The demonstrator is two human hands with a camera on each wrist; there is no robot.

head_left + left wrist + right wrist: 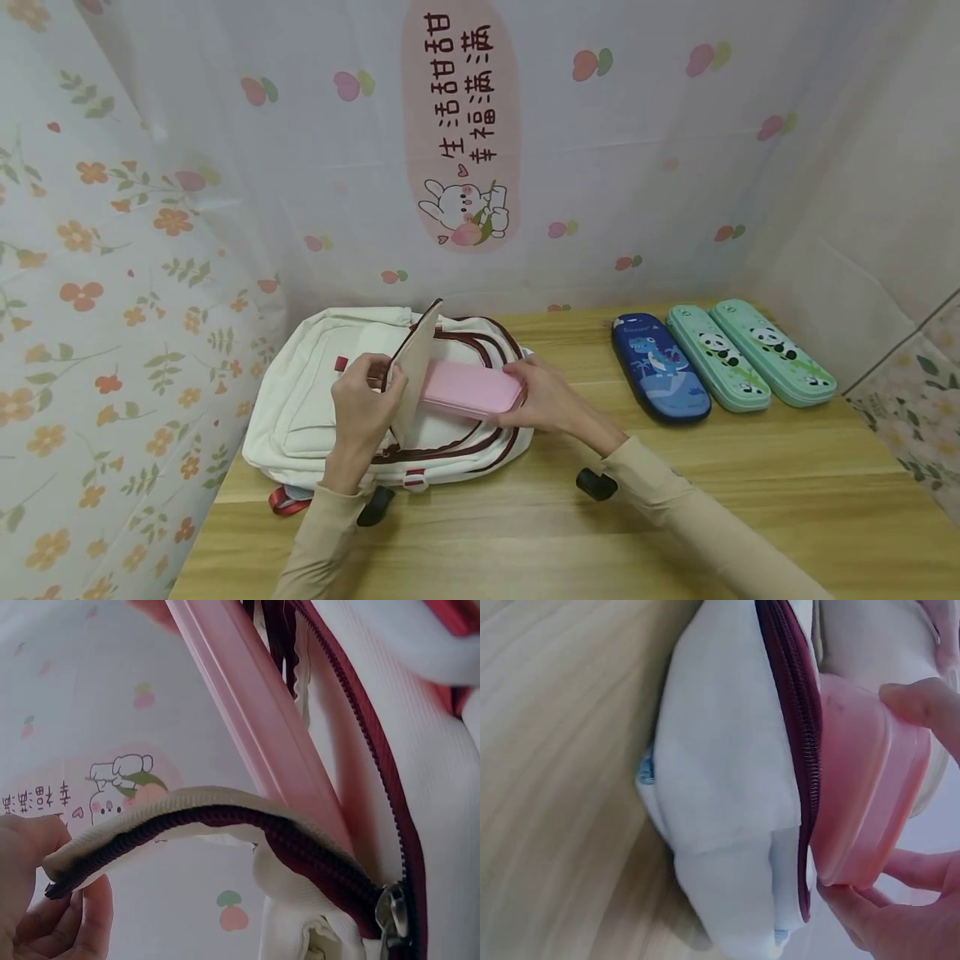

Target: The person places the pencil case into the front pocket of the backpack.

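Observation:
A white backpack (307, 400) with dark red zippers lies on the wooden table, its front flap (414, 375) lifted. My left hand (366, 408) pinches the edge of that flap; in the left wrist view its fingers (56, 847) grip the zippered rim. With my right hand (543, 396) I hold a pink pencil case (468, 387) by its right end, thumb on one side and fingers on the other. The far end of the case reaches behind the flap into the opening. In the right wrist view the case (855, 772) stands beside the zipper (799, 720).
Right of the backpack lie a dark blue dinosaur pencil case (663, 367) and two green panda pencil cases (720, 358) (772, 354). Patterned curtains (337, 167) hang behind and at the sides of the wooden table (525, 533). A red strap (288, 500) sticks out near the backpack's lower left.

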